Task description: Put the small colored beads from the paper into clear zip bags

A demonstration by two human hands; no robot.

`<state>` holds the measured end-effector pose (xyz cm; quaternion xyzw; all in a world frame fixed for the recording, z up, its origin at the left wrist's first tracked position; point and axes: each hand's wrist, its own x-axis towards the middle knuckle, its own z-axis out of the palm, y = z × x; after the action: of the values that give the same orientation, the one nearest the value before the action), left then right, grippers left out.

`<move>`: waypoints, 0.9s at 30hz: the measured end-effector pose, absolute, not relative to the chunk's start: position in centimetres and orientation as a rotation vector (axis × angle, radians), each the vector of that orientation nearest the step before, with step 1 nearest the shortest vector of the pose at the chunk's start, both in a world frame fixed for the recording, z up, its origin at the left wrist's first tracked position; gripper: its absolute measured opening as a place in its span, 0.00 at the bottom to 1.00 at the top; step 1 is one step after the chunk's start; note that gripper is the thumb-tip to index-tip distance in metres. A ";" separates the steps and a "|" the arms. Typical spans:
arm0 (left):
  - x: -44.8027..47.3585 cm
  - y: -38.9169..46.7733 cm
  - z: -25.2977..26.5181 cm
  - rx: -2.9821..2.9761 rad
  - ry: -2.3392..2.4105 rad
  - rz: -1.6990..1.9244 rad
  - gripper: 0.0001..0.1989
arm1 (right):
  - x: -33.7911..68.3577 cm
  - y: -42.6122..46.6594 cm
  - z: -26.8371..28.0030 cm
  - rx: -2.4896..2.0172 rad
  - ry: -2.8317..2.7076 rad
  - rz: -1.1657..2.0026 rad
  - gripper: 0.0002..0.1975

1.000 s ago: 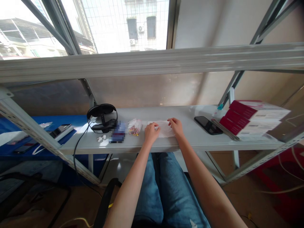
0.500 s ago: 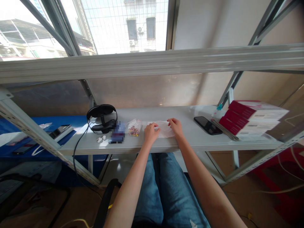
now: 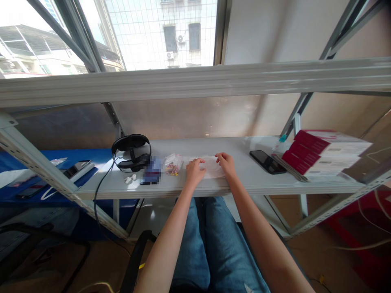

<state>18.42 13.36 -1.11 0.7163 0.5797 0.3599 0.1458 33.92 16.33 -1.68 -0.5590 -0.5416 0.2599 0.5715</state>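
A thin white sheet [image 3: 212, 167], perhaps paper or tissue, lies on the grey shelf [image 3: 195, 185] in front of me. My left hand [image 3: 194, 171] rests at its left side, thumb and fingers loosely bent and apart. On the right side of the sheet is my right hand [image 3: 226, 164], its fingers curved and spread, touching the sheet's edge or just above it. Nothing shows between the fingers of either hand. Just left of my left hand sits a clear plastic bag [image 3: 173, 164] of small colourful pieces, too small to name.
Black headphones [image 3: 131, 152], white earbuds [image 3: 130, 178] and a blurred-out item [image 3: 152, 171] lie to the left. At right are a black phone [image 3: 267, 161] and stacked red-and-white boxes [image 3: 324, 152]. A metal beam [image 3: 195, 83] crosses above the shelf.
The white sheet shows slightly farther to the left, beside my left hand. Both hands have hardly moved.
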 end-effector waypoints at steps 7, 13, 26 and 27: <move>18.4 13.4 -1.0 1.996 1.630 1.040 0.17 | 33.7 15.5 -1.2 -1.231 -1.225 0.599 0.14; 18.3 13.3 -1.1 1.986 1.615 1.062 0.16 | 34.2 15.4 -1.0 -1.174 -1.000 0.502 0.13; 16.4 10.9 0.4 2.254 1.604 1.458 0.09 | 33.9 15.8 -1.3 -1.226 -1.118 0.680 0.13; 15.5 10.6 0.7 2.301 1.647 1.492 0.09 | 33.9 15.8 -1.3 -1.230 -1.122 0.680 0.13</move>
<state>15.48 10.57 0.67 0.7190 0.5147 0.4662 -0.0287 33.86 15.84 -1.32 -0.5355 -0.4885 0.2960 0.6221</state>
